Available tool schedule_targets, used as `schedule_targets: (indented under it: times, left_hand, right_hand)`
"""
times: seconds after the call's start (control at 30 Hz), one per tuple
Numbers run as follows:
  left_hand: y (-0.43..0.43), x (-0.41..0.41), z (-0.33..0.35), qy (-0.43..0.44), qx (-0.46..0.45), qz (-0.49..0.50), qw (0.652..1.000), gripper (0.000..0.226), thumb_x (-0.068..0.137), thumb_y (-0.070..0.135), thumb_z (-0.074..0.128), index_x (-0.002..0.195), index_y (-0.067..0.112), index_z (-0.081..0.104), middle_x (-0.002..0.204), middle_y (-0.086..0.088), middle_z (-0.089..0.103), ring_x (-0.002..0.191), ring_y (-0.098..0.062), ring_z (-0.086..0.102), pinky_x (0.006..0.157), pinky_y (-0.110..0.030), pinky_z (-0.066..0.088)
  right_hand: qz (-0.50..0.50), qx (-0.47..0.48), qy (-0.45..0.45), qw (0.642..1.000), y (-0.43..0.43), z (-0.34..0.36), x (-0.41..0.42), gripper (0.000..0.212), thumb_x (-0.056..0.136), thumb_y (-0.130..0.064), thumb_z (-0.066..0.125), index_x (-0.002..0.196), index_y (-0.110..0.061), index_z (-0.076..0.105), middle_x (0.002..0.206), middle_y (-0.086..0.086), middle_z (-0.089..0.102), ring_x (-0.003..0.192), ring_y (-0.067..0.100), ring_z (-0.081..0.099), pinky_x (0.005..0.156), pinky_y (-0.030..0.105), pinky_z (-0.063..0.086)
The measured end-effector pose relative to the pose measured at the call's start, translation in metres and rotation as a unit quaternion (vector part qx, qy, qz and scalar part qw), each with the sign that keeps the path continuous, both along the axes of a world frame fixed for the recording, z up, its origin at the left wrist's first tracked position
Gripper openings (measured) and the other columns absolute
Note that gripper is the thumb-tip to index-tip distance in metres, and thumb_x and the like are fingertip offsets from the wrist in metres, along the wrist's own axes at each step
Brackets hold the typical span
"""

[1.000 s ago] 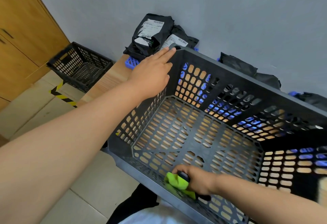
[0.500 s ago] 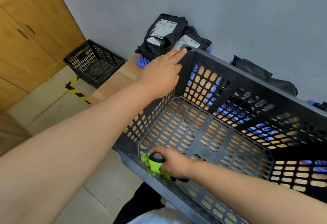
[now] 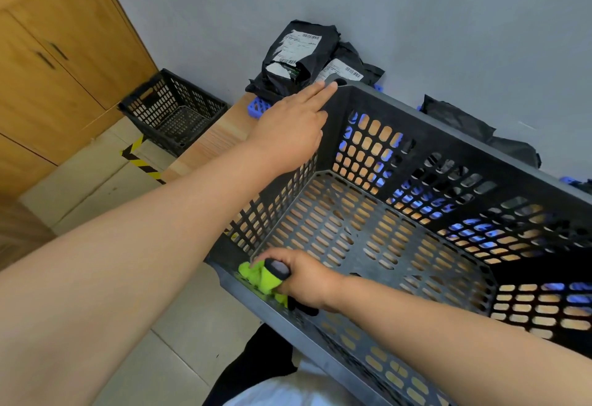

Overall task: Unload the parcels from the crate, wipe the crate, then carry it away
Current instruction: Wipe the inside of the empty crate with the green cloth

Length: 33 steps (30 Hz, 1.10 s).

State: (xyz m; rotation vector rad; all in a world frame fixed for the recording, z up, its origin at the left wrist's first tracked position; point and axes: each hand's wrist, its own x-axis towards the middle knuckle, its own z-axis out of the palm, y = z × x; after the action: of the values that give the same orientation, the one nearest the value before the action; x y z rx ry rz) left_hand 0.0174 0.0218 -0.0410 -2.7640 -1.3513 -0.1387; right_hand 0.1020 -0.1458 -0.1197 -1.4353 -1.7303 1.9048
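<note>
Since a second ago we have slid our right hand (image 3: 307, 280), fingers curled round the green cloth (image 3: 259, 279), leftward along the near wall of the crate (image 3: 448, 139) to its lower-left corner. Our left hand (image 3: 288, 130) lies flat, fingers straight, on the crate's far-left corner at upper centre. Black parcels (image 3: 298, 53) sit behind it on the table (image 3: 211, 143).

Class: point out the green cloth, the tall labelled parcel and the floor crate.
green cloth (image 3: 256, 277): head view, bunched middle.
tall labelled parcel (image 3: 298, 46): head view, white label.
floor crate (image 3: 150, 109): head view, perforated side wall.
</note>
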Motion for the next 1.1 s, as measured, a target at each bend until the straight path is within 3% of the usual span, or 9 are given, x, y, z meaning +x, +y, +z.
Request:
schedule_targets:
  times: [0.2,0.33,0.47,0.6,0.67,0.73,0.83,0.97,1.1]
  left_hand:
    - [-0.001,0.0,0.001,0.004,0.003,0.0,1.0,0.034,0.098,0.023,0.04,0.123,0.01,0.057,0.159,-0.002,0.009,0.146,-0.016,0.006,0.103,-0.04,0.037]
    - [0.0,0.0,0.002,0.01,0.008,-0.001,1.0,0.034,0.098,0.023,0.039,0.123,0.009,0.057,0.159,-0.002,0.01,0.146,-0.016,0.007,0.101,-0.04,0.038]
    - [-0.002,0.001,0.002,0.009,0.004,0.001,1.0,0.034,0.098,0.023,0.039,0.123,0.009,0.057,0.159,-0.002,0.01,0.146,-0.016,0.006,0.1,-0.041,0.038]
    - [-0.002,0.0,0.002,0.014,0.004,0.006,1.0,0.033,0.098,0.023,0.039,0.122,0.009,0.057,0.159,-0.001,0.009,0.146,-0.016,0.006,0.101,-0.042,0.037]
    - [-0.002,0.0,0.003,0.015,0.005,0.007,1.0,0.033,0.098,0.023,0.038,0.122,0.009,0.058,0.159,-0.002,0.01,0.146,-0.016,0.006,0.1,-0.042,0.038]
    - [-0.002,0.0,0.002,0.013,0.007,0.007,1.0,0.034,0.098,0.023,0.038,0.122,0.009,0.058,0.159,-0.002,0.01,0.146,-0.016,0.007,0.099,-0.042,0.038]
    - [-0.003,0.001,0.003,0.016,0.007,0.004,1.0,0.035,0.098,0.023,0.037,0.122,0.009,0.057,0.159,-0.002,0.01,0.146,-0.016,0.007,0.099,-0.041,0.039]
    - [-0.004,0.0,0.006,0.027,0.011,0.01,1.0,0.035,0.099,0.024,0.036,0.123,0.009,0.057,0.159,-0.002,0.009,0.146,-0.016,0.006,0.099,-0.041,0.038]
    - [-0.006,0.002,0.006,0.038,0.011,0.015,0.999,0.037,0.099,0.026,0.036,0.126,0.011,0.055,0.159,0.0,0.007,0.146,-0.015,0.006,0.101,-0.042,0.036]
  right_hand:
    - [0.019,-0.019,0.004,1.0,-0.017,0.004,0.036,0.045,0.081,0.018,0.055,0.107,-0.019,0.062,0.11,-0.007,0.057,0.097,0.0,0.053,0.077,0.0,0.039]
    - [0.028,-0.011,-0.018,0.999,-0.032,-0.002,0.061,0.06,0.077,0.018,0.052,0.089,-0.041,0.059,0.109,-0.013,0.062,0.099,-0.009,0.055,0.091,0.014,0.042]
    - [0.041,-0.04,-0.027,0.998,-0.05,-0.004,0.087,0.066,0.074,0.017,0.052,0.088,-0.047,0.061,0.111,-0.013,0.062,0.11,0.004,0.057,0.102,0.037,0.044]
    - [0.013,-0.151,0.021,0.988,-0.062,0.004,0.104,0.049,0.079,0.01,0.061,0.106,-0.031,0.059,0.106,-0.007,0.058,0.096,0.002,0.057,0.087,0.021,0.047]
    - [-0.018,-0.199,0.059,0.978,-0.07,0.008,0.103,0.046,0.083,0.004,0.063,0.118,-0.025,0.056,0.114,-0.002,0.059,0.1,0.004,0.058,0.088,0.016,0.044]
    - [-0.056,-0.19,0.05,0.979,-0.076,0.007,0.094,0.043,0.088,0.004,0.058,0.118,-0.025,0.058,0.125,-0.004,0.059,0.107,-0.001,0.056,0.088,0.009,0.04]
    - [-0.125,-0.176,0.049,0.975,-0.075,0.003,0.075,0.039,0.09,0.004,0.054,0.112,-0.027,0.064,0.121,-0.004,0.064,0.105,0.002,0.06,0.087,0.011,0.043]
    - [-0.162,-0.135,0.071,0.975,-0.057,0.005,0.039,0.038,0.092,0.004,0.05,0.109,-0.027,0.063,0.11,-0.016,0.065,0.092,-0.011,0.06,0.079,0.004,0.041]
    - [-0.154,-0.095,0.115,0.977,-0.026,0.008,-0.001,0.035,0.092,0.0,0.051,0.113,-0.026,0.061,0.113,0.0,0.065,0.099,0.008,0.058,0.092,0.022,0.044]
